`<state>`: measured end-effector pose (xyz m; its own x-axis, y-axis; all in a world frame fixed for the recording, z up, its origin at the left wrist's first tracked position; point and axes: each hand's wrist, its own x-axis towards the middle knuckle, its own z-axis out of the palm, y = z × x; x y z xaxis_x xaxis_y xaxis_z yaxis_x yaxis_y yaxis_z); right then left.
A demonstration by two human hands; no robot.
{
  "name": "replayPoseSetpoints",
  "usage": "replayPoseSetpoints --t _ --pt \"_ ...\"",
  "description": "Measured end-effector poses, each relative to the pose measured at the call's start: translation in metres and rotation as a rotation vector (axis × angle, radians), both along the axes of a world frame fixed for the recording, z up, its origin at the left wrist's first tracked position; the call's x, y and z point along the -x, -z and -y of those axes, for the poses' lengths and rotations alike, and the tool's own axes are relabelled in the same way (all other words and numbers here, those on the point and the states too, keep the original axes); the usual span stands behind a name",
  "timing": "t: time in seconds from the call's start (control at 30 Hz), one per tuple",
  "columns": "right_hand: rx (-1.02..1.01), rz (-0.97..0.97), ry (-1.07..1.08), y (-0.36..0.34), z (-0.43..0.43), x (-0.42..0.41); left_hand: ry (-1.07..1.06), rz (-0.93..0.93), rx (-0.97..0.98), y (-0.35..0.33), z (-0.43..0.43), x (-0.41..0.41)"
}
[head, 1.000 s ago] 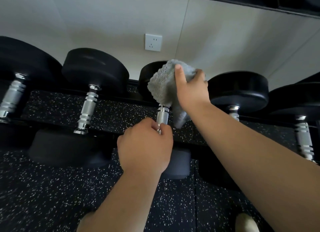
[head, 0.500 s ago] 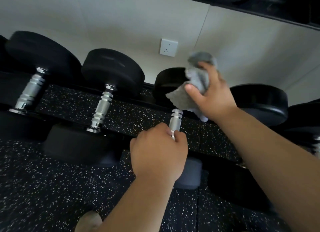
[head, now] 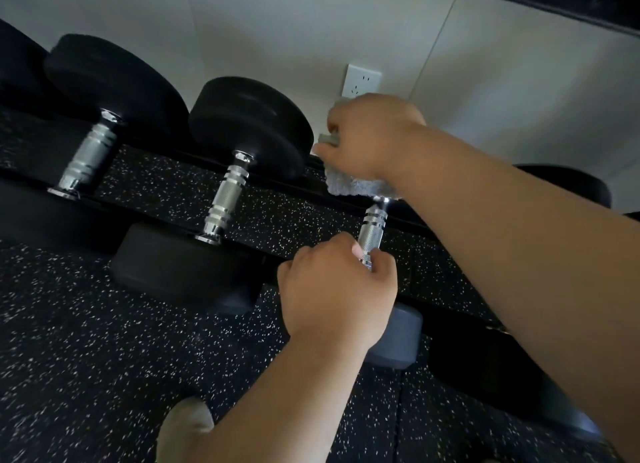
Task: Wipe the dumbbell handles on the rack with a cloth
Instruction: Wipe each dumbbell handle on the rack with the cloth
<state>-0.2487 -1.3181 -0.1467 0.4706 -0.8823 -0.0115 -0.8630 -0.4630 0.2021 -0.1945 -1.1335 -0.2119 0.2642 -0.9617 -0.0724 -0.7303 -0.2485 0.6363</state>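
My R hand (head: 367,137) brought clenched grey cloth (head: 349,185) down to dumbbell handle (head: 372,227) top, frame centre | L hand (head: 336,289) kept gripping low end | wipe could start

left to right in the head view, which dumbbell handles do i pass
far-left chrome handle → middle chrome handle → third handle, gripped by the left hand, with the cloth in the right hand at its top

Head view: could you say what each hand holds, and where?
Left hand grips the dumbbell handle at its near end; right hand clutches the bunched grey cloth at the far end.
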Motion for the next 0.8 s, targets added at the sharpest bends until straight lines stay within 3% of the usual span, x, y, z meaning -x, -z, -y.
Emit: replayPoseSetpoints --t 0.1,0.33,0.47,0.57,0.8 --pt "0.064 0.205 -0.114 0.005 -0.023 0.039 0.001 -0.023 0.029 0.001 -0.001 -0.001" --pt "0.032 0.280 0.073 0.008 -0.058 0.084 0.011 -0.203 0.114 0.005 -0.007 -0.008" --pt "0.060 0.159 0.139 0.007 -0.061 0.063 0.116 -0.040 0.074 0.003 -0.013 -0.015" --pt "0.055 0.178 0.131 0.007 -0.068 0.065 0.231 0.102 -0.014 0.005 -0.019 -0.028" --pt "0.205 0.312 -0.130 0.044 -0.108 0.090 0.366 0.114 -0.022 0.009 -0.024 -0.054"
